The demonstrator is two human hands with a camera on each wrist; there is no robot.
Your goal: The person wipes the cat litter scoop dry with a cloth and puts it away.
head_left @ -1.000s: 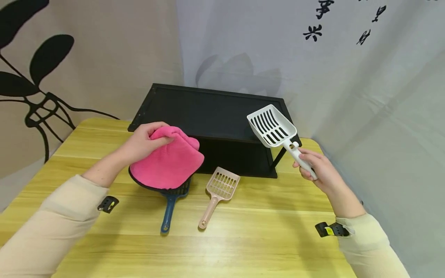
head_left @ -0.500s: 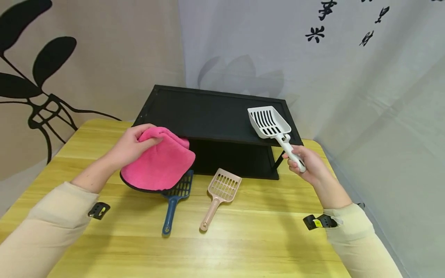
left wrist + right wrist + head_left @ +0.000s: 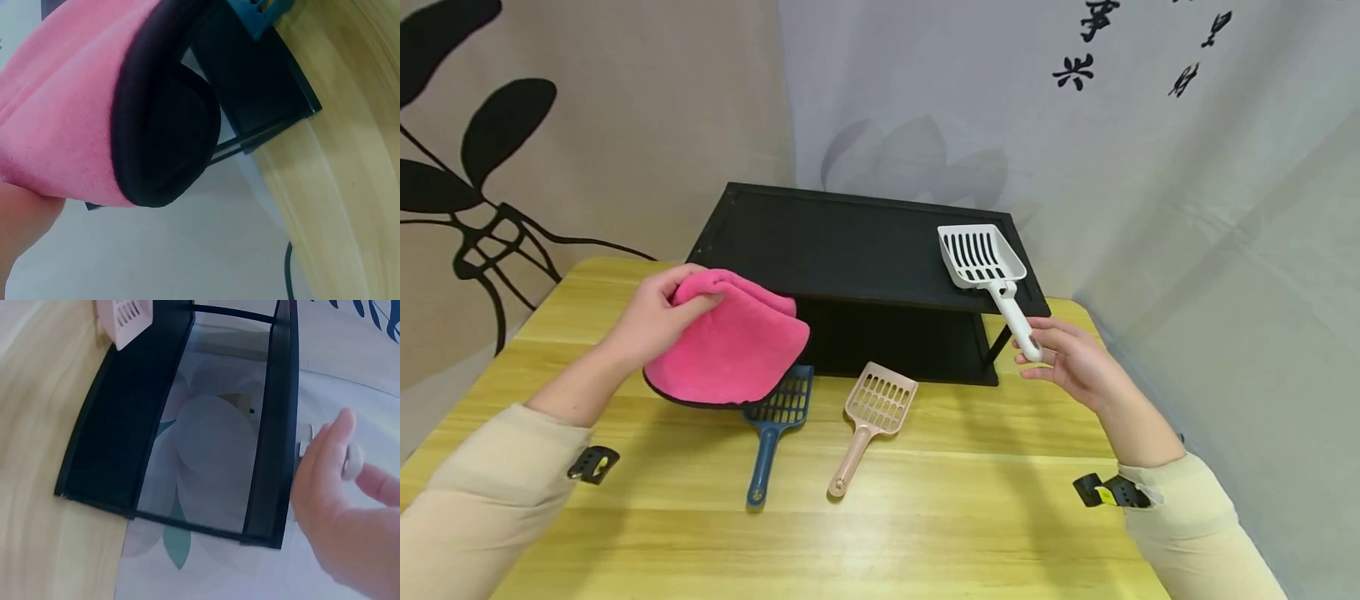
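Observation:
My left hand (image 3: 651, 321) grips a bunched pink cloth (image 3: 730, 350) with black edging, held above the table's left half. In the left wrist view the cloth (image 3: 75, 106) fills the upper left. A white slotted litter scoop (image 3: 1003, 293) lies at the right end of the black shelf's top, its handle sticking out past the front edge. Around the handle's end, my right hand (image 3: 1075, 358) has loosened, with fingers extended. The right wrist view shows the handle tip (image 3: 353, 461) between thumb and straight fingers. A blue litter scoop (image 3: 765, 462), partly hidden by the cloth, and a pale pink one (image 3: 862, 435) lie on the table.
The black two-tier shelf (image 3: 850, 242) stands at the back of the wooden table (image 3: 925, 533). Behind it hangs a pale curtain (image 3: 910, 83) with dark plant prints and characters. A strapped black device sits at each wrist.
The white scoop has come down and left onto the shelf's top, and my right fingers have loosened from its handle. My left hand has moved left with the cloth, uncovering more of the blue scoop.

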